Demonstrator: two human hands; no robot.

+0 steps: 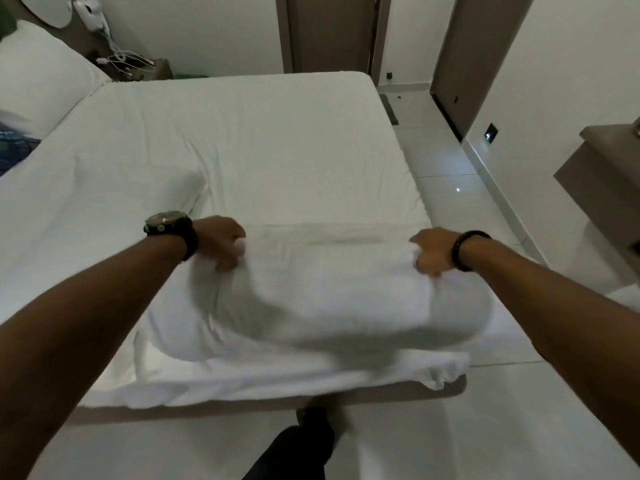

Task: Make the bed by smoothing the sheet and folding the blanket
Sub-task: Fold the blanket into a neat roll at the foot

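Note:
A white blanket [332, 292] lies in a folded, bulging bundle near the foot of the bed, blurred along its near edge. My left hand [221, 242] grips its far left corner and my right hand [431, 252] grips its far right corner, both with fingers closed in the cloth. Under it a white sheet [263, 140] covers the mattress, mostly flat with a few creases, and hangs loose over the near edge. A raised fold of the sheet [145, 188] lies to the left, beyond my left wrist.
A white pillow [38, 81] sits at the head, far left, with a dark patterned cloth [14, 147] below it. A bedside table with cables [138, 65] stands beyond. Tiled floor [450, 188] runs along the right; a brown shelf [602, 157] juts from the right wall.

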